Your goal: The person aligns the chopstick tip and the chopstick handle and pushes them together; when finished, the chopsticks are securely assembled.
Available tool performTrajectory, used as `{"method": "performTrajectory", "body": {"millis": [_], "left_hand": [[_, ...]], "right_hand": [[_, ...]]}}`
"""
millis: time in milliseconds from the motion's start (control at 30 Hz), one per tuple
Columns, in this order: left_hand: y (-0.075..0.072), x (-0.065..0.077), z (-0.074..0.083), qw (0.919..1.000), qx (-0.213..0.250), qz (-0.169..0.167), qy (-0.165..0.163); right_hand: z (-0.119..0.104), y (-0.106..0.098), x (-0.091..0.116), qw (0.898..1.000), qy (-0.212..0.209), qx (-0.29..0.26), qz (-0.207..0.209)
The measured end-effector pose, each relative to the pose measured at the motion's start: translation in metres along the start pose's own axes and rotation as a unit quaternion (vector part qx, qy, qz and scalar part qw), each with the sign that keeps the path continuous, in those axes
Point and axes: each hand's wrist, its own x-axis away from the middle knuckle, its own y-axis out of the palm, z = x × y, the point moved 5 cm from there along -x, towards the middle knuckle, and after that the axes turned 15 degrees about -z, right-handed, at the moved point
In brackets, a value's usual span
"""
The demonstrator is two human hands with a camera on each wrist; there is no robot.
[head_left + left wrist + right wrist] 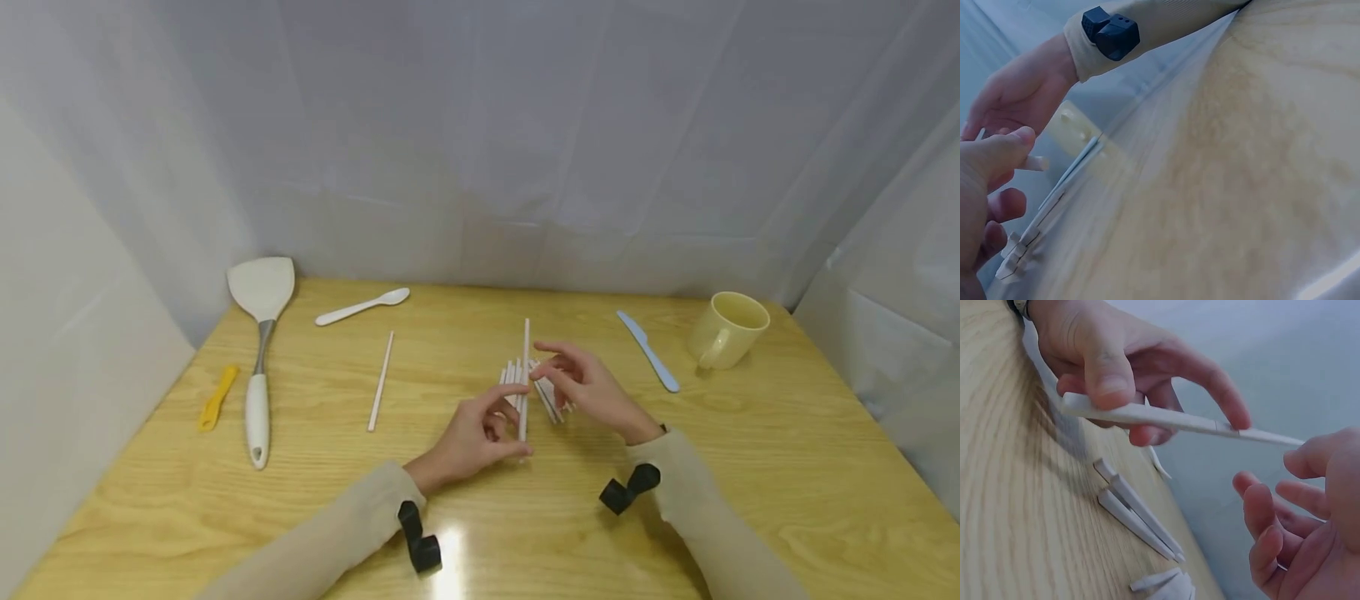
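A slim white chopstick stands up from the work area, held between the thumb and index finger of my left hand. In the right wrist view, that chopstick runs from the left hand toward my right hand. The right hand is beside its upper part, thumb close to the shaft and fingers loosely bent. Behind and below the hands lie several more white chopsticks on the table, partly hidden by the hands.
On the wooden table, a single chopstick lies left of the hands. Farther left are a white spoon, a spatula and a yellow utensil. A blue knife and a yellow mug are at right.
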Motion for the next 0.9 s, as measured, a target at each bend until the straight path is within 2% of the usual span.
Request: {"method": "performTrajectory", "body": {"millis": [133, 267, 467, 700, 900], "left_hand": [[-0.009, 0.003, -0.003, 0.9993, -0.024, 0.027, -0.013], [-0.019, 0.006, -0.008, 0.9967, -0.056, 0.056, -0.016], [-0.037, 0.018, -0.015, 0.9927, -0.097, 0.065, -0.03], [-0.062, 0.037, -0.024, 0.9845, -0.139, 0.067, -0.084], [-0.075, 0.04, -0.027, 0.9666, -0.206, 0.047, -0.146]], "right_hand": [[0.006, -0.005, 0.001, 1.0, 0.002, 0.007, 0.01], [0.013, -0.006, 0.0, 1.0, 0.016, -0.008, 0.006], [0.023, -0.011, 0.001, 0.999, 0.035, -0.023, 0.022], [0.031, -0.016, 0.003, 0.998, 0.05, -0.011, 0.022], [0.034, -0.022, 0.006, 0.997, 0.065, 0.024, 0.032]]}}
